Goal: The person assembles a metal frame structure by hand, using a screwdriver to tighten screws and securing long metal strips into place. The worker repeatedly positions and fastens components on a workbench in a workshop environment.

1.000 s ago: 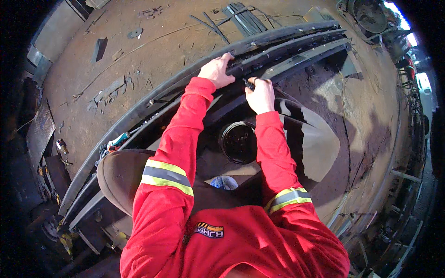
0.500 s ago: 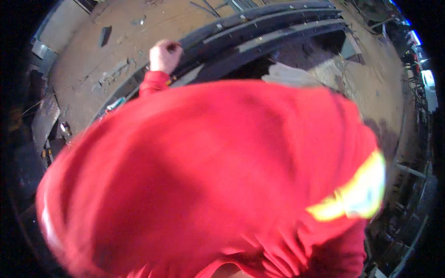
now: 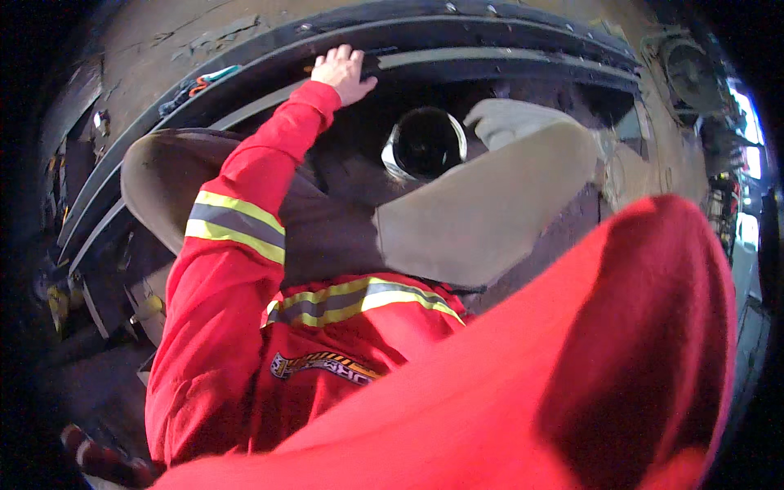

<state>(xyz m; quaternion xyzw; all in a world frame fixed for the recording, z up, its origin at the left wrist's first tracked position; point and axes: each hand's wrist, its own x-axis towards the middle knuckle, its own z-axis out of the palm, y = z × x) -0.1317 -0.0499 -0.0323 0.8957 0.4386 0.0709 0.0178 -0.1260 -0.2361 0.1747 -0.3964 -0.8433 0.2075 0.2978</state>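
My left hand (image 3: 345,73) is laid flat with fingers apart on one of the long dark metal beams (image 3: 457,67), its thumb pointing right. Its red sleeve (image 3: 237,212) has a yellow and grey reflective band. My right arm, a large red sleeve (image 3: 523,359), crosses the lower right close up, and no right hand shows. Between my legs is a dark, glossy round thing (image 3: 426,143) with a pale rim; its kind is unclear. Past it, by my trouser leg (image 3: 498,204), is a pale grey, glove-like thing (image 3: 508,116).
Tools with orange and green handles (image 3: 214,77) lie on the beams at the left. A brown, dirty floor (image 3: 188,33) stretches beyond. A round machine-like part (image 3: 688,69) stands at the far right. Metal pieces (image 3: 98,306) clutter the left side.
My left hand has gone from a curled shape above the beams to lying spread on one. The red clothing has shifted, uncovering my legs and the round thing.
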